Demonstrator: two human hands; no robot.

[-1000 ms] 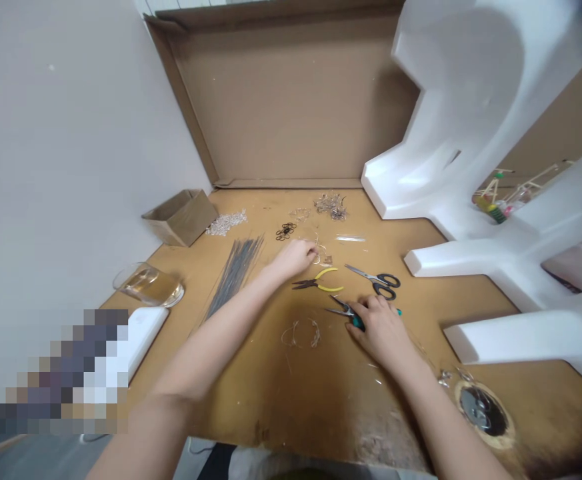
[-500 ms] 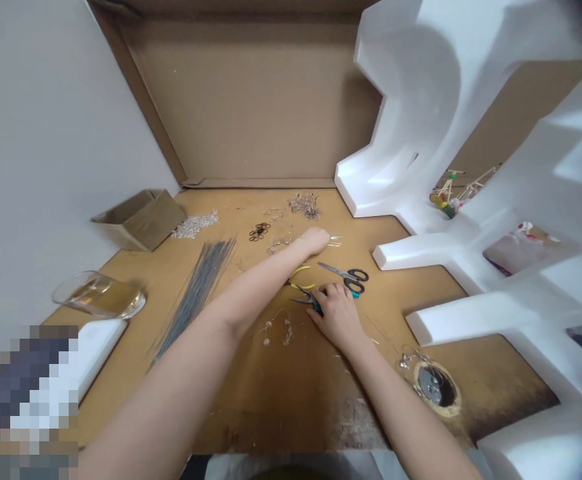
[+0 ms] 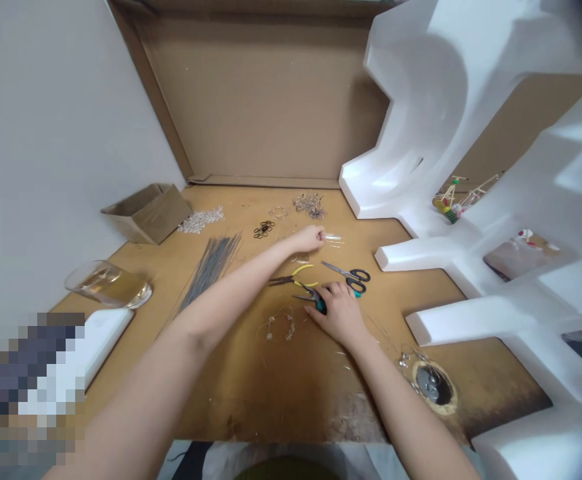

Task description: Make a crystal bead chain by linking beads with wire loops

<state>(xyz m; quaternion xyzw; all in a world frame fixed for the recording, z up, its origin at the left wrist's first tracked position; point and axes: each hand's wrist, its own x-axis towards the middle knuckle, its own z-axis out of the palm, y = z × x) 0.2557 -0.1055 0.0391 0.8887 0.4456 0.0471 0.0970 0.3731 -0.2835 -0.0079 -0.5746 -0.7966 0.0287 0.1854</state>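
My left hand [image 3: 311, 238] reaches across the table with its fingers closed. Several thin silver wire pieces [image 3: 335, 237] lie right at its fingertips; whether any are pinched is hidden. Nearer to me, my right hand [image 3: 341, 312] is curled over teal-handled pliers [image 3: 320, 305], their jaws pointing left. Just beyond that hand lie black-handled scissors [image 3: 349, 273], blades partly apart. Yellow-handled pliers [image 3: 298, 279] rest between my two arms. In front of them sits a small piece of thin wire with clear beads [image 3: 289, 330].
A bundle of grey wires [image 3: 215, 260], clear beads [image 3: 201, 219], black rings [image 3: 264, 229] and a wire pile [image 3: 311, 205] spread over the table. At left stand a cardboard box [image 3: 145, 217] and a glass [image 3: 108, 283]. White foam [image 3: 415, 257] with projecting arms borders the right, near a round container [image 3: 435, 387].
My left hand has drawn slightly left, uncovering more of the silver wires and the yellow-handled pliers. My right hand stays on the teal-handled pliers. The view has shifted a little.
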